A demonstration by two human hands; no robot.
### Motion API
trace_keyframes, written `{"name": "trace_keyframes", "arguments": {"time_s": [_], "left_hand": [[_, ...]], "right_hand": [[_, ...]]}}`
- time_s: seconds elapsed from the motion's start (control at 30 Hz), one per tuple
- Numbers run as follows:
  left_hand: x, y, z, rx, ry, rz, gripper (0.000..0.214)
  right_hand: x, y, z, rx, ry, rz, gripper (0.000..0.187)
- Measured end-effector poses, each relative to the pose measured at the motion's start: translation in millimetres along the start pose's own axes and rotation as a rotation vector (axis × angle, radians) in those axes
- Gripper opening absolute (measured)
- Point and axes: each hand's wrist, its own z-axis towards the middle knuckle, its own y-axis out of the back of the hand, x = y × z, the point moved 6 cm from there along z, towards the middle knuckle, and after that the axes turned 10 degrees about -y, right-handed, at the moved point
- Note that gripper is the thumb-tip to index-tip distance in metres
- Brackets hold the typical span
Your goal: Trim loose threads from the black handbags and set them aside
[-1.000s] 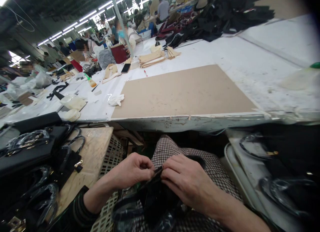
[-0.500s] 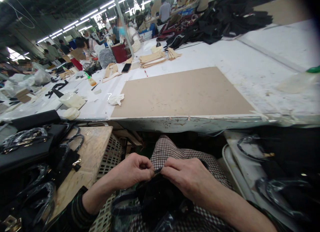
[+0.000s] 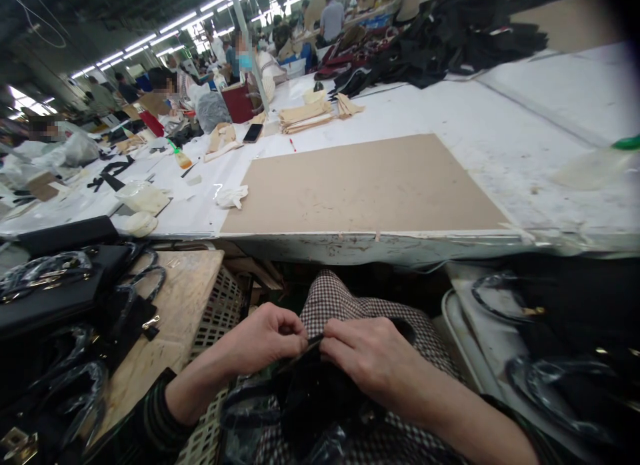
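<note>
A black bag (image 3: pixel 310 405) wrapped in clear plastic lies on my lap, over checked trousers (image 3: pixel 345 301). My left hand (image 3: pixel 260 338) is closed in a pinch on the bag's top edge. My right hand (image 3: pixel 370 358) is closed too, its fingertips gripping the same edge right beside the left hand's. Both hands sit below the worktable's front edge (image 3: pixel 380 245).
A brown board (image 3: pixel 365 185) lies on the white worktable. Black bags with wrapped handles (image 3: pixel 75 285) pile on a wooden stand at left, over a white crate (image 3: pixel 220 311). More black bags (image 3: pixel 560 331) sit at right. Other people work at the far tables (image 3: pixel 240 58).
Both hands stay pinched on the bag's edge and have barely shifted. The view has tilted slightly.
</note>
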Motion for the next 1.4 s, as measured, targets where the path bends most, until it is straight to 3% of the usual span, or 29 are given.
{"name": "trace_keyframes", "arguments": {"time_s": [0.27,0.57,0.9,1.17,1.27,1.4], "left_hand": [[4,0.1,4,-0.009,0.002,0.004,0.019],[-1,-2.8,3,-0.015,-0.002,0.050,0.015],[-22,-10.9,-1,-0.086,-0.150,0.520,0.016],[-29,-25.6,-9,-0.109,-0.145,0.843,0.021],[-30,-24.4,-9,-0.085,-0.136,0.810,0.022],[-32,-19.9,-5,0.054,-0.146,0.504,0.024]], "right_hand": [[1,-3,8,-0.025,0.004,-0.007,0.019],[3,-9,12,-0.062,0.051,-0.028,0.013],[4,-10,0,-0.120,0.034,0.052,0.012],[5,-7,-4,-0.110,0.011,0.096,0.012],[7,-5,-7,-0.118,0.018,0.093,0.012],[9,-3,-10,-0.135,0.035,0.049,0.013]]}}
